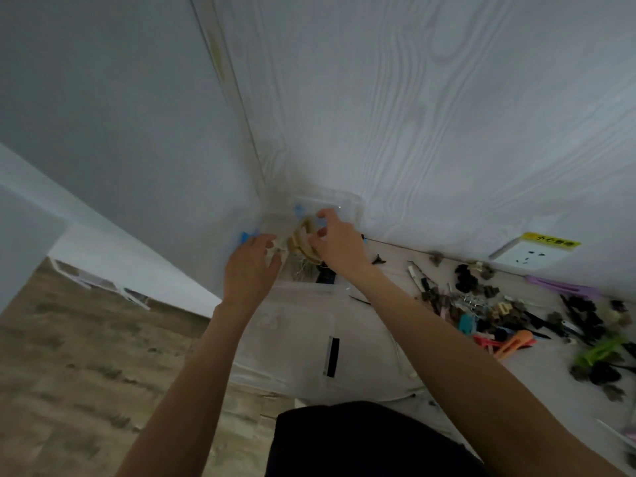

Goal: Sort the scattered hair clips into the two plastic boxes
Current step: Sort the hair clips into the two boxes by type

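In the table's far corner stands a clear plastic box [347,201] with blue latches. My right hand [339,244] is over it, fingers pinched on a tan claw clip [303,244]. On the box's left side, my left hand [251,266] has its fingers curled near something pale; what it grips is unclear. Dark and pale clips show through the box wall below the hands. A second clear box [261,371] lies nearer me with a black strip [332,356] in it. Scattered hair clips [516,315] are piled on the table to the right.
The clip pile holds a green clip [599,352], an orange one [516,342] and a purple one [564,287]. A wall socket [530,253] sits above the pile. White walls close the corner. The table's left edge drops to a wooden floor [86,356].
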Available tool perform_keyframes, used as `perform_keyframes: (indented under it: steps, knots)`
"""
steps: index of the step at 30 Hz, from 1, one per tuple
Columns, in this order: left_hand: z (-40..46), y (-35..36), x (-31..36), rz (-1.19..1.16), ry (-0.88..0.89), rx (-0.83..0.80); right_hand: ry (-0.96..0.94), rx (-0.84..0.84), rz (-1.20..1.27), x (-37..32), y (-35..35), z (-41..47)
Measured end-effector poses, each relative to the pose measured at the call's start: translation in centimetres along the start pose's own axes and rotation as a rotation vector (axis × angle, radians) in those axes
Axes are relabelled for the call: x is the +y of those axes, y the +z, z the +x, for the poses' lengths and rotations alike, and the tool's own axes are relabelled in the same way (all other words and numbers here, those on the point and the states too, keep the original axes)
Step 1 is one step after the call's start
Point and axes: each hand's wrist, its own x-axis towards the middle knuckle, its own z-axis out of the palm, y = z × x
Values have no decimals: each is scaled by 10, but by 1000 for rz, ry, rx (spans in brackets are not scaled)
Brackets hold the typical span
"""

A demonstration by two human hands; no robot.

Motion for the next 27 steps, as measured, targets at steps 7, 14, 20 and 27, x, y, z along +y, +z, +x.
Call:
perform_keyframes:
  steps: [7,14,20,27]
  knots:
    - [-6,0,8,-162,29,66,-223,54,-177,15,-1,-16]
    - [-32,22,95,-279,396,-96,-216,287,-251,71,-59,-113]
    - [-61,85,158,-188,638,-500,176,392,-297,143,-71,-202]
    - [-108,158,225,-79,809,-724,441,624,-363,229,-99,-305]
